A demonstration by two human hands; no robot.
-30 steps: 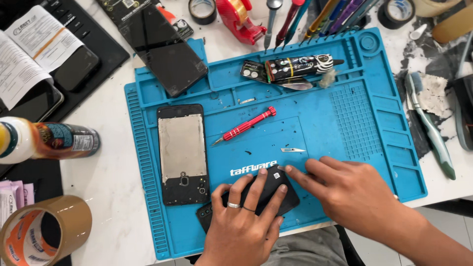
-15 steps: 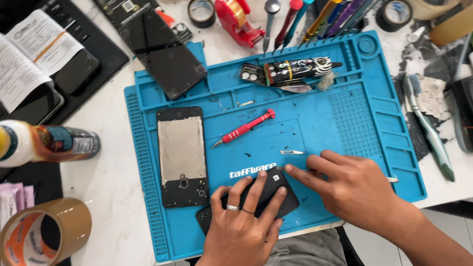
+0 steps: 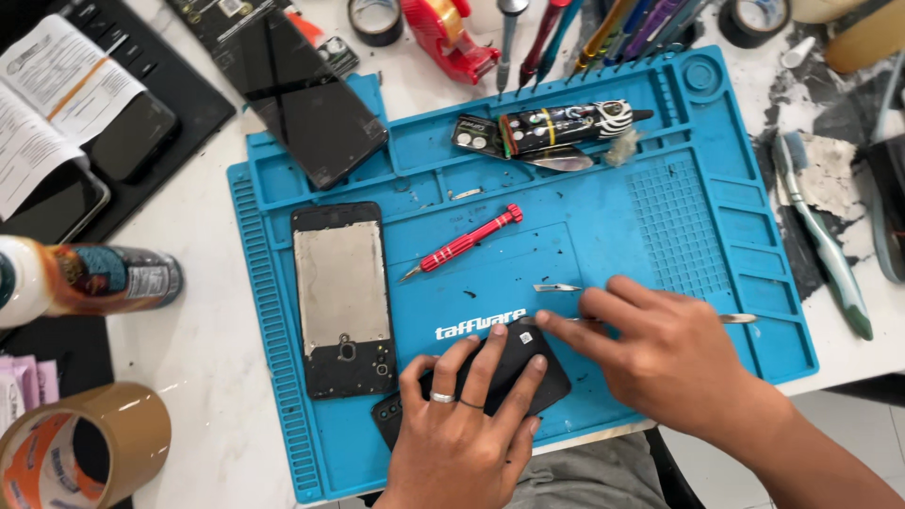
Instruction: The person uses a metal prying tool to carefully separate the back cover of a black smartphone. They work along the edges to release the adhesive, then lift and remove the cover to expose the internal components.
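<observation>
Two hands are working on a small black phone cover (image 3: 514,372) at the near edge of a blue work mat (image 3: 603,226).

The left hand (image 3: 462,429) is lying flat over the cover with its fingers spread, pressing it down onto the mat rather than gripping it. The right hand (image 3: 665,353) is half closed around thin metal tweezers (image 3: 740,319), whose rear end is sticking out past the hand; the forefinger is reaching down to a corner of the cover. To the left, an opened phone body (image 3: 341,297) is lying face down on the mat, and a red screwdriver (image 3: 462,243) is lying slantwise in the middle. The mat's long top tray is holding a striped black tool (image 3: 575,123) and a small metal blade (image 3: 556,160). A roll of brown tape (image 3: 90,452) is sitting off the mat at the lower left.
</observation>
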